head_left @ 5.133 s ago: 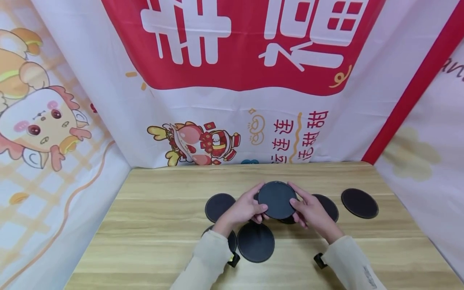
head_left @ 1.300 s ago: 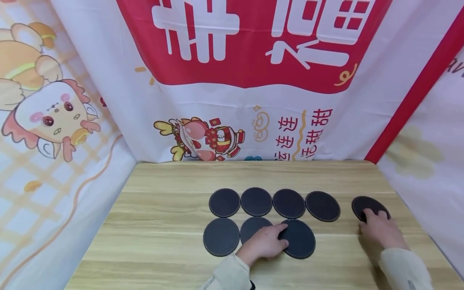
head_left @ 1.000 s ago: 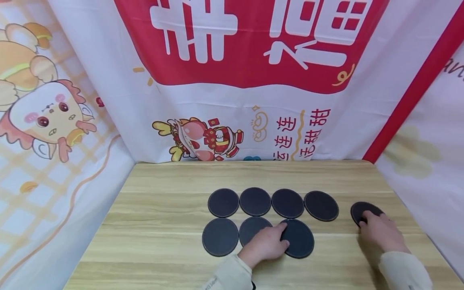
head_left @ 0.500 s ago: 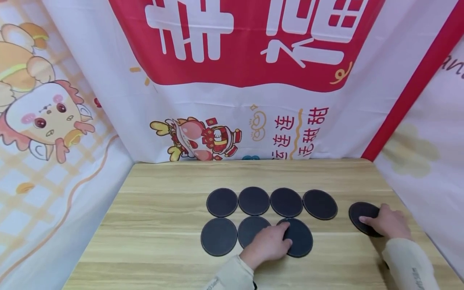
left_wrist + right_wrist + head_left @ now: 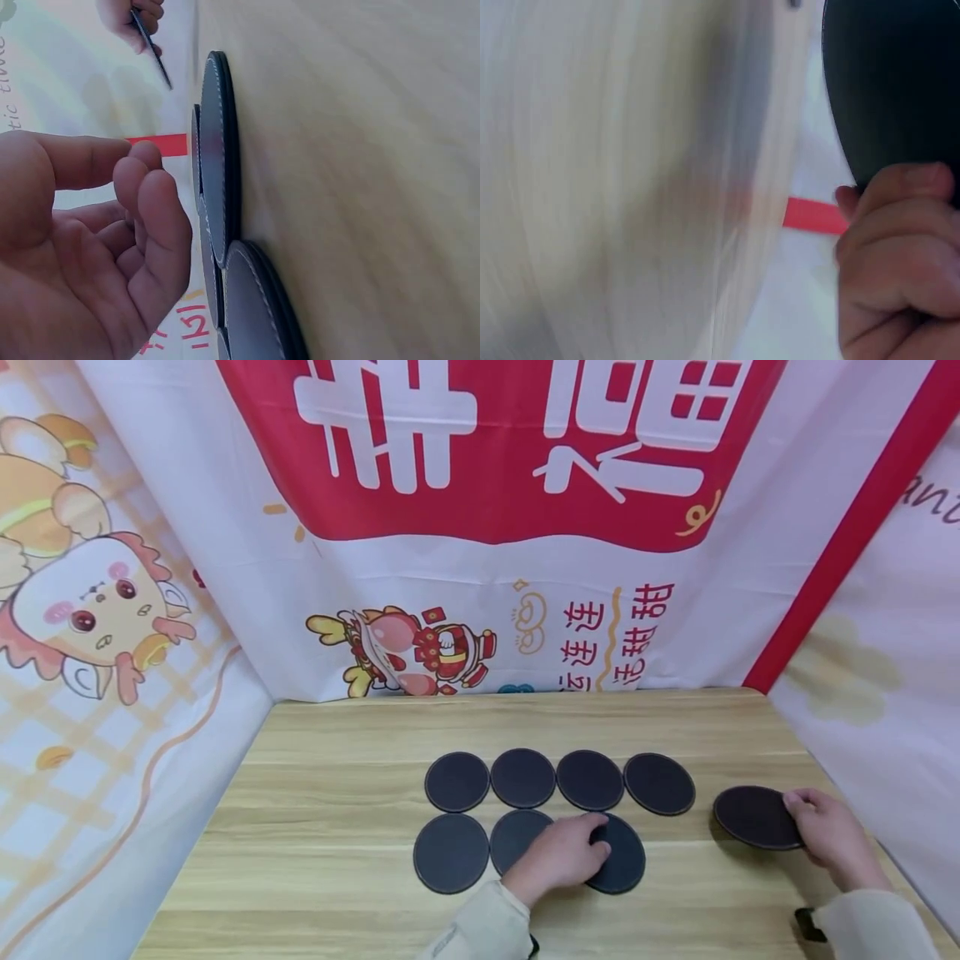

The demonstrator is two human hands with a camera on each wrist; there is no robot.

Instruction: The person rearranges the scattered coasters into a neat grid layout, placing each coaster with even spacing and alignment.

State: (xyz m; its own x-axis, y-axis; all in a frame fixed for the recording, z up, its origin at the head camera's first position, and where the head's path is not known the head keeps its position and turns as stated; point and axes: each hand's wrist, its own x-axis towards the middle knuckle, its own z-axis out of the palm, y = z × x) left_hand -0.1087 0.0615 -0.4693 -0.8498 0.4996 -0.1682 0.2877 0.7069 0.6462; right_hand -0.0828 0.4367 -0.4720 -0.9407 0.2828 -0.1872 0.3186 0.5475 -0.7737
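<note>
My right hand [image 5: 832, 837] pinches a round black coaster [image 5: 753, 817] by its right edge, holding it tilted just above the table. In the right wrist view the fingers [image 5: 896, 262] curl at the rim of that coaster [image 5: 900, 90]. My left hand [image 5: 564, 857] hovers by the nearer row's right-hand coaster [image 5: 624, 862], hiding part of it. The left wrist view shows the left fingers [image 5: 169, 217] loosely bent, holding nothing and apart from the stitched coaster [image 5: 215, 150]. Left of it lie two more coasters, the outer one [image 5: 452, 853] fully visible.
Behind, a row of several black coasters [image 5: 522, 778] lies flat on the wooden table [image 5: 330, 827], edges nearly touching. A printed white and red cloth [image 5: 487, 560] hangs along the table's back edge, and patterned cloth stands at both sides.
Earlier both hands held one coaster; the coasters now lie in two rows. My right hand has since raised the far-right coaster off the table. The left fingers have drawn back slightly over their coaster.
</note>
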